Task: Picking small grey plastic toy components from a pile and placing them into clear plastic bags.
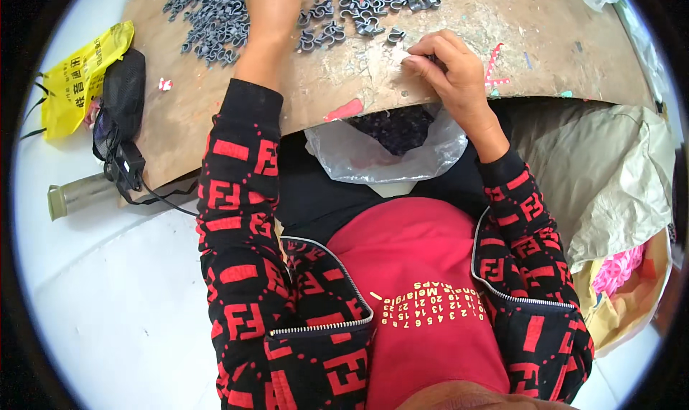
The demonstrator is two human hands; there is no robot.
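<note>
Small dark grey plastic clips (pixel 209 19) lie in a dense pile on the worn wooden table (pixel 560 44) at the far left. My left hand (pixel 275 8) reaches over the pile's right side, its fingertips partly cut off by the upper edge of the head view, so their grip is hidden. More clips (pixel 373 7) are spread in loose groups to its right. Near the table's front edge is my right hand (pixel 453 69), thumb and fingers curled together. Whatever it may hold is mostly hidden. One single clip (pixel 395 35) lies just left of its fingertips.
An open clear plastic bag (pixel 387 167) with dark small pieces inside hangs below the table edge, between my forearms. At left are a yellow bag (pixel 86 80), a black pouch (pixel 123 94) and a cable. Grey-beige cloth (pixel 610 173) covers the right side, above a box with pink material (pixel 617 270).
</note>
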